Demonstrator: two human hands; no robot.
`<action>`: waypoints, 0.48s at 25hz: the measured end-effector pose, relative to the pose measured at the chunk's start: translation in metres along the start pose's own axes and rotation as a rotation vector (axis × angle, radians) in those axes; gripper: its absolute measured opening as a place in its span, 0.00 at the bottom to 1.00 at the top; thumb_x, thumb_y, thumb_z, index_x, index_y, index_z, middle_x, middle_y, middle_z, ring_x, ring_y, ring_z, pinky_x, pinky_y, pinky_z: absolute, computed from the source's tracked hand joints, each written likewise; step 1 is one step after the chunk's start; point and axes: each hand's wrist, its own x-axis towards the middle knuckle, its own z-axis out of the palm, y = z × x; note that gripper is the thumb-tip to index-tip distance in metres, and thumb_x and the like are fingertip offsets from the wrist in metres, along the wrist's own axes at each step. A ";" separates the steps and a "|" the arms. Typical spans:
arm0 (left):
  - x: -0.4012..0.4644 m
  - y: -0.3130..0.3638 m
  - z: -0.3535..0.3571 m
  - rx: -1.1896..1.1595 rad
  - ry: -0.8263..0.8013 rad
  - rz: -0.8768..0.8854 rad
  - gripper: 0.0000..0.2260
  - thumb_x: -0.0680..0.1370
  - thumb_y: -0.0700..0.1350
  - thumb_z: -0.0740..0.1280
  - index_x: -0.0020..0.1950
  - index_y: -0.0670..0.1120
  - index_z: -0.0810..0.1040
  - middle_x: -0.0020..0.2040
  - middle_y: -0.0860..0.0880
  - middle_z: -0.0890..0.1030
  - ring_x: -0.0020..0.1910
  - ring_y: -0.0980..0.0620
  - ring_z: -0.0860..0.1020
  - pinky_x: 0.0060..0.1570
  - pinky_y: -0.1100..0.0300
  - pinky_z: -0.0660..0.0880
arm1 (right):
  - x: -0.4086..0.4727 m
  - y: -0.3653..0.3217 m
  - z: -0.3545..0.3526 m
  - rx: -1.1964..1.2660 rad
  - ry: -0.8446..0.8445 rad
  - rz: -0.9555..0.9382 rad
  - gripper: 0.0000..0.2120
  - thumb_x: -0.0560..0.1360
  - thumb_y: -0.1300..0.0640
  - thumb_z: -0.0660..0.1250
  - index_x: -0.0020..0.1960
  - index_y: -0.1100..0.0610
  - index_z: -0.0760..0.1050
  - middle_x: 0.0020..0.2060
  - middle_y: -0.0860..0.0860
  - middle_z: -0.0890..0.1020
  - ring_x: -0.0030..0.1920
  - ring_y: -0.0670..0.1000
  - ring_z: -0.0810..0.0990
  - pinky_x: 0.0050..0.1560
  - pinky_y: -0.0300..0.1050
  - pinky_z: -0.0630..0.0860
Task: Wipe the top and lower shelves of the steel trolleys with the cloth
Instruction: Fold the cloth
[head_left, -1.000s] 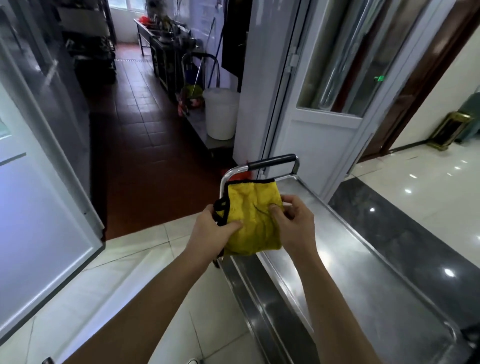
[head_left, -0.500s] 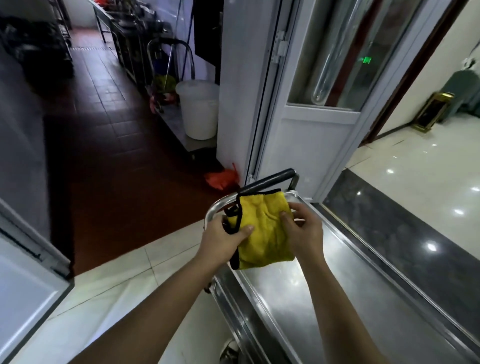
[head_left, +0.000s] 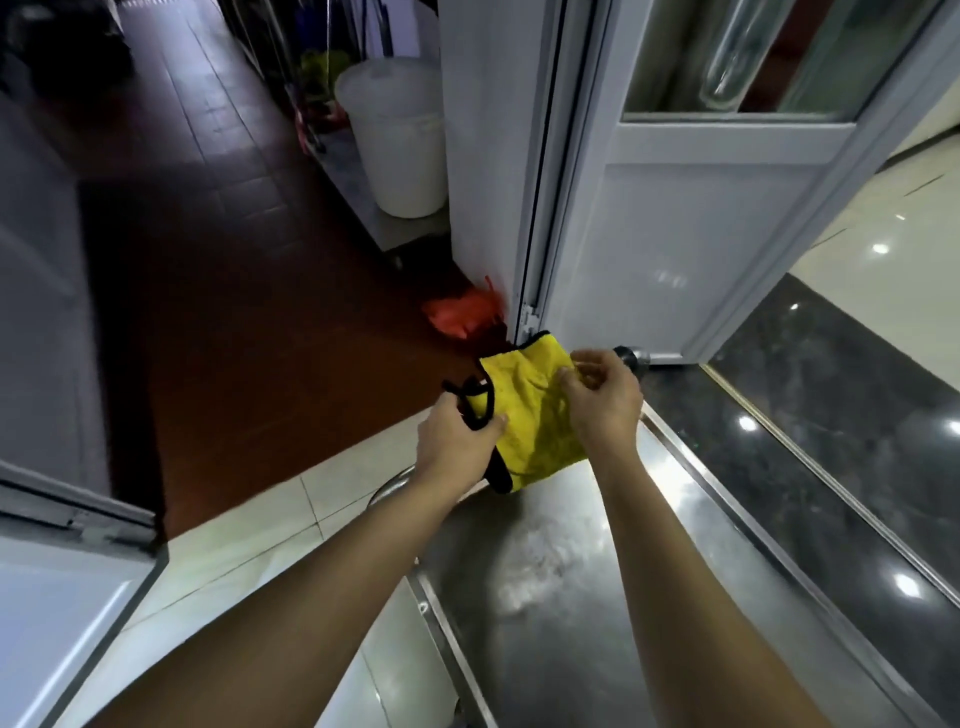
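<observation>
Cloth (head_left: 535, 415) hangs above the trolley's top shelf (head_left: 571, 597), near its far end – left hand (head_left: 457, 441) pinches the black edge, right hand (head_left: 605, 400) pinches the yellow side – likely folding it to wipe

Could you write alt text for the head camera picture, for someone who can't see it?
Two bare hands, left and right, hold a yellow cloth above a steel trolley. A white bucket stands beyond.
</observation>
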 end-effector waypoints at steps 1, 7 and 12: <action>0.010 0.002 0.004 0.039 0.026 -0.012 0.24 0.75 0.53 0.75 0.66 0.46 0.72 0.63 0.47 0.79 0.63 0.44 0.78 0.61 0.49 0.76 | 0.009 0.004 0.008 -0.052 -0.031 -0.064 0.12 0.75 0.56 0.72 0.57 0.49 0.80 0.53 0.49 0.80 0.52 0.46 0.80 0.59 0.46 0.77; 0.033 0.004 0.023 0.772 0.026 0.484 0.19 0.82 0.50 0.61 0.72 0.58 0.72 0.77 0.51 0.68 0.72 0.47 0.65 0.68 0.49 0.63 | 0.004 0.042 0.033 -0.504 -0.124 -0.354 0.14 0.83 0.53 0.61 0.64 0.52 0.80 0.68 0.53 0.77 0.73 0.57 0.69 0.74 0.54 0.62; 0.028 -0.008 0.014 0.859 -0.026 0.555 0.20 0.83 0.55 0.52 0.73 0.54 0.71 0.71 0.52 0.75 0.71 0.48 0.68 0.70 0.49 0.60 | 0.003 0.034 0.021 -0.389 -0.159 -0.281 0.16 0.84 0.52 0.58 0.68 0.51 0.77 0.72 0.52 0.73 0.74 0.54 0.67 0.75 0.52 0.61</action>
